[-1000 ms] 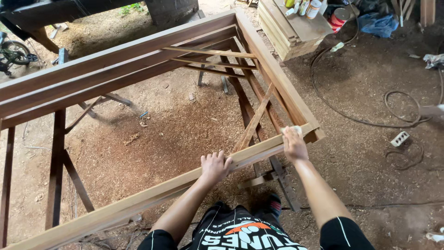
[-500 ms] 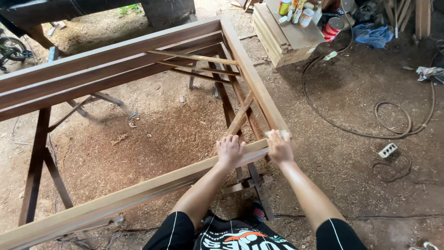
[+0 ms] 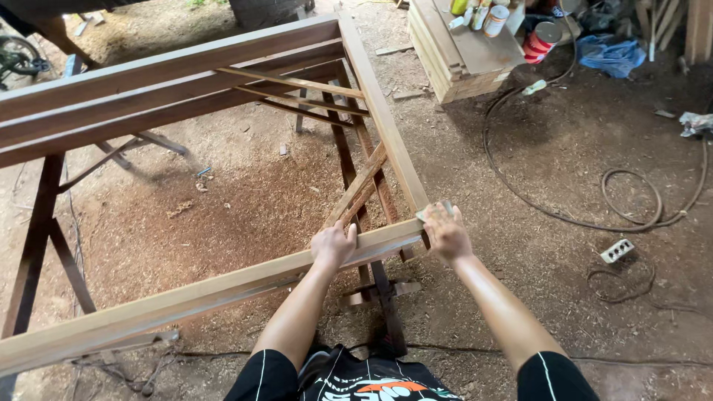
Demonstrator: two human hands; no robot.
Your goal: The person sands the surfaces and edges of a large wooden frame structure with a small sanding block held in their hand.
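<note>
A large rectangular wooden frame rests on dark wooden trestles over a sawdust floor. My left hand grips the near rail of the frame, fingers curled over its far edge. At the near right corner of the frame, my right hand presses a small piece of sandpaper flat against the wood. The right rail runs away from that corner towards the back.
A stack of planks with cans and bottles on top stands at the back right. A hose or cable loops over the dirt on the right, beside a white power strip. Trestle legs stand under the frame's corner.
Both hands have shifted along the near rail towards the right corner, the left one closing up on the right. The view has moved with them.
</note>
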